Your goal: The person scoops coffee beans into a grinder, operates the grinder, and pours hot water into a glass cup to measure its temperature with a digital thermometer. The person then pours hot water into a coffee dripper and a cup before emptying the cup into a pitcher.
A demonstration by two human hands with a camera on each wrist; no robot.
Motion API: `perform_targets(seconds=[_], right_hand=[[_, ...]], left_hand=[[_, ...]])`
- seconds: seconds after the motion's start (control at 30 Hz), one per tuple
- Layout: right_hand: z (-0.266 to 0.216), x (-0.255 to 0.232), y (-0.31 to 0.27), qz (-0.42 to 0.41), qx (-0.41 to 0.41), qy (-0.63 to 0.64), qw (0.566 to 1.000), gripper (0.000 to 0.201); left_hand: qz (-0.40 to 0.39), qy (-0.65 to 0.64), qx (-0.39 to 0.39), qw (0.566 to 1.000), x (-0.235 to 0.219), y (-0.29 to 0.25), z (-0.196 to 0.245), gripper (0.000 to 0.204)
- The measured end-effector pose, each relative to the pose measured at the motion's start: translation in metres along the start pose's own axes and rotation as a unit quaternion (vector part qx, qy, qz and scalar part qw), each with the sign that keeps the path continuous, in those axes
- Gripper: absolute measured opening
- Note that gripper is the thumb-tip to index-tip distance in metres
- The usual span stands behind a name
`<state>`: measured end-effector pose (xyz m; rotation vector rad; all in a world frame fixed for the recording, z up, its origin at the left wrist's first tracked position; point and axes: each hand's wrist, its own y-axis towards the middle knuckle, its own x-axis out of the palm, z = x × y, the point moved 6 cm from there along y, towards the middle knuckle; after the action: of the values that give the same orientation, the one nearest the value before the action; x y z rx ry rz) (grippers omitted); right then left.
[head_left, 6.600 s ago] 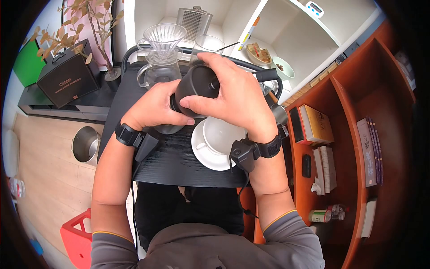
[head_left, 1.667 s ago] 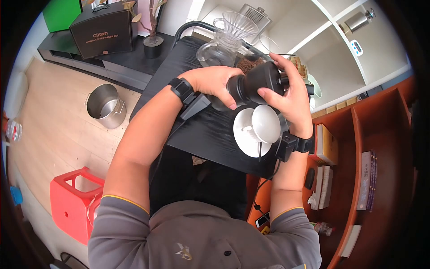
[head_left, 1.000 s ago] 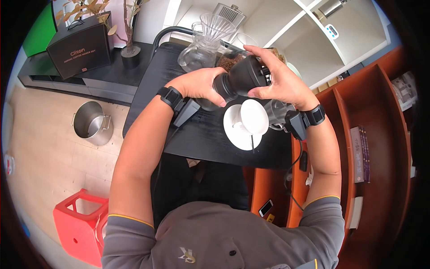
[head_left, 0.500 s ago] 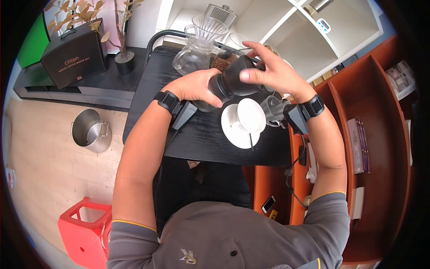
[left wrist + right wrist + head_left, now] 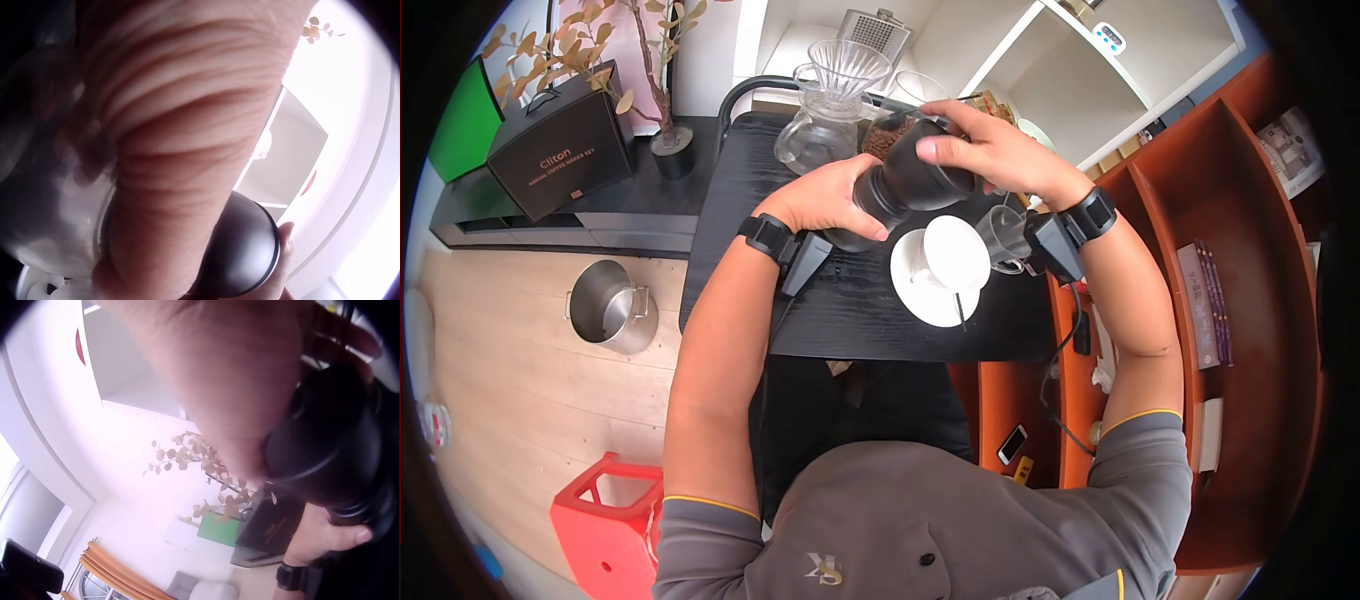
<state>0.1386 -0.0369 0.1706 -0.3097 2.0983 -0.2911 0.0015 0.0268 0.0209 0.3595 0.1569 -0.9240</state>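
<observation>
A black manual coffee grinder (image 5: pixel 927 172) is held tilted over the table, its wide end up to the right. My left hand (image 5: pixel 825 198) grips its narrower lower part, with the thumb lying along the near side. A clear jar-like part (image 5: pixel 56 219) shows beside the left hand in the left wrist view. My right hand (image 5: pixel 1005 152) holds the wide end, thumb on the near side and fingers on the far side. Below the right hand, a white cup (image 5: pixel 958 254) stands on a white saucer (image 5: pixel 912 292). The grinder's end face is hidden by the right hand.
A glass carafe (image 5: pixel 810 140) with a ribbed dripper (image 5: pixel 847 68) stands at the back of the black table (image 5: pixel 840 325). Coffee beans (image 5: pixel 885 138) lie in a container behind the grinder. A clear glass cup (image 5: pixel 1004 236) is right of the white cup; brown shelves (image 5: pixel 1160 300) stand further right.
My right thumb and fingers have shifted around the grinder's wide end over the last second, while my left hand keeps its grip. The head view has turned, so the scene appears shifted.
</observation>
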Motion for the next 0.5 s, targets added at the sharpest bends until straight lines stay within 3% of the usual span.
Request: perform_targets(seconds=[0.03, 0.13, 0.2, 0.27, 0.33, 0.37, 0.4, 0.47, 0.5], right_hand=[[0.001, -0.002, 0.006, 0.023, -0.183, -0.032, 0.982, 0.086], [-0.003, -0.008, -0.001, 0.081, -0.213, -0.082, 0.97, 0.093], [-0.009, -0.009, 0.001, 0.097, -0.178, -0.054, 0.978, 0.096], [-0.002, -0.004, 0.0, 0.044, 0.048, -0.023, 0.998, 0.089], [0.011, -0.001, 0.009, 0.025, 0.027, -0.027, 0.999, 0.094], [0.013, -0.004, 0.021, 0.065, -0.149, -0.093, 0.982, 0.096], [0.001, -0.002, 0.016, 0.103, -0.32, -0.156, 0.929, 0.099], [-0.003, -0.003, 0.009, 0.118, -0.293, -0.151, 0.937, 0.098], [-0.01, -0.002, 0.003, 0.096, -0.16, -0.095, 0.978, 0.095]], left_hand=[[0.0, 0.001, -0.001, 1.0, -0.001, -0.001, 0.0, 0.089], [-0.005, -0.024, -0.02, 0.999, -0.001, -0.002, 0.0, 0.088], [-0.012, -0.003, -0.012, 1.0, 0.0, -0.001, 0.003, 0.086], [-0.014, -0.007, -0.01, 1.0, 0.001, 0.0, 0.0, 0.085], [-0.012, -0.01, -0.009, 1.0, 0.0, 0.0, -0.003, 0.084], [-0.007, -0.012, -0.006, 1.0, 0.0, -0.001, -0.002, 0.085], [-0.001, -0.014, -0.004, 1.0, -0.001, -0.001, -0.001, 0.086], [-0.001, -0.01, -0.003, 1.0, -0.002, -0.001, -0.001, 0.085], [-0.004, -0.008, 0.0, 1.0, -0.001, 0.0, -0.001, 0.085]])
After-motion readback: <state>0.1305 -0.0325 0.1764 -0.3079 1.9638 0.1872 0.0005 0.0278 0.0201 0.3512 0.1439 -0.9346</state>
